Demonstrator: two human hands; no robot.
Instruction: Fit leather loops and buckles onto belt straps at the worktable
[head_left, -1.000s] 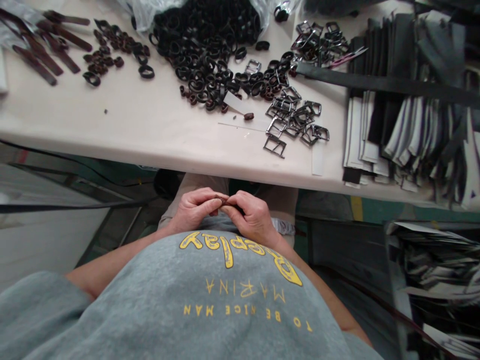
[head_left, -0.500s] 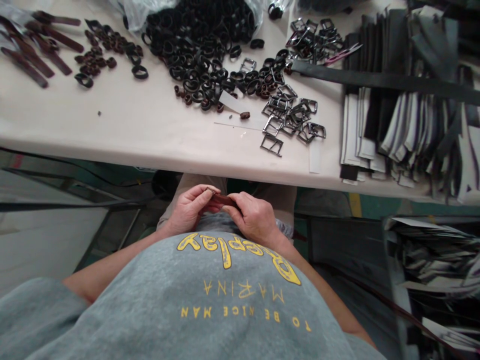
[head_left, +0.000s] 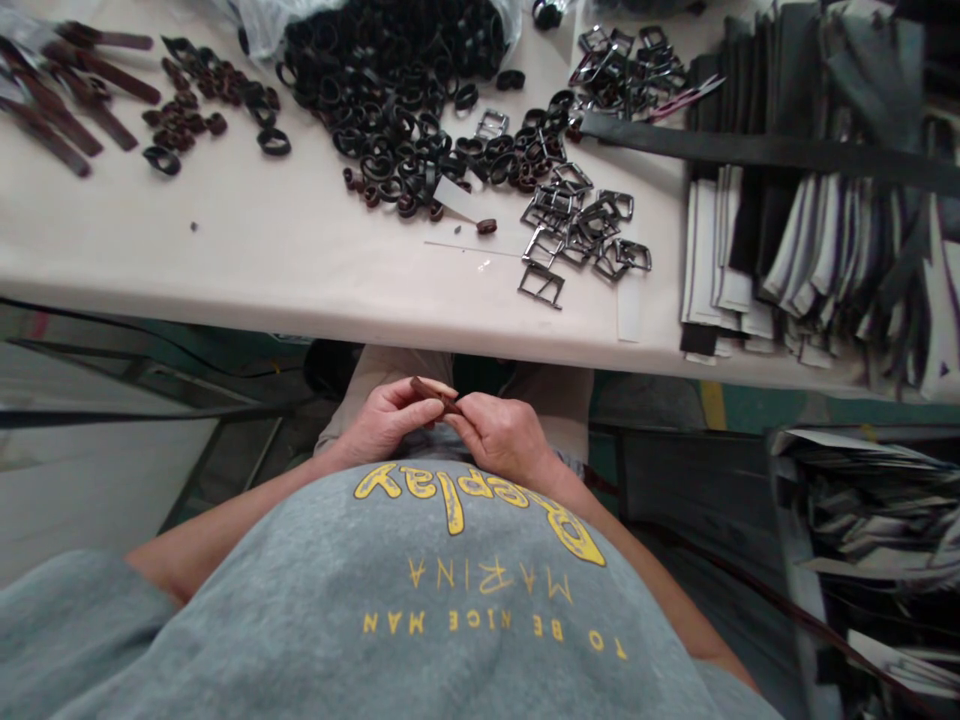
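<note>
In my lap, below the table edge, I hold a brown leather strap (head_left: 431, 390) between both hands. My left hand (head_left: 390, 415) pinches it with the thumb on top, and its short end sticks out above the fingers. Close beside it, my right hand (head_left: 504, 432) is closed round the strap, its fingers curled and partly hidden. Nearest on the table are metal belt buckles (head_left: 541, 285) and, left of them, a single brown belt loop (head_left: 487, 227).
A large pile of black belt loops (head_left: 397, 100) lies mid-table, with brown strap pieces (head_left: 112, 75) at far left. Stacked black and white strips (head_left: 739, 260) and pink-handled scissors (head_left: 686, 98) are at right. A bin of strips (head_left: 787, 500) stands low on the right.
The strap has turned in my fingers, so its end now points up past my left thumb. My hands have come slightly closer together. The table items look unchanged.
</note>
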